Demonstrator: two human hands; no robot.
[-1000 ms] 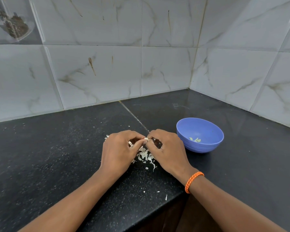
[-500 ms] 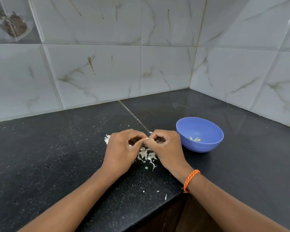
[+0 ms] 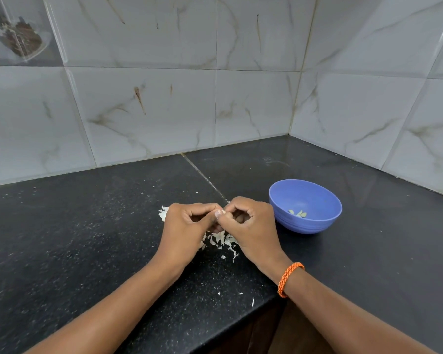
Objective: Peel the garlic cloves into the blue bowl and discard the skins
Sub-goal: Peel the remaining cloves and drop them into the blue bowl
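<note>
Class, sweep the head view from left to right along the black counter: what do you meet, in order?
Stray garlic skin → left hand → garlic clove pinched between both hands → right hand → blue bowl holding peeled cloves.

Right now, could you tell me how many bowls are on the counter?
1. The blue bowl sits on the black counter, just right of the right hand, with a few peeled cloves inside. No other bowl shows.
</note>
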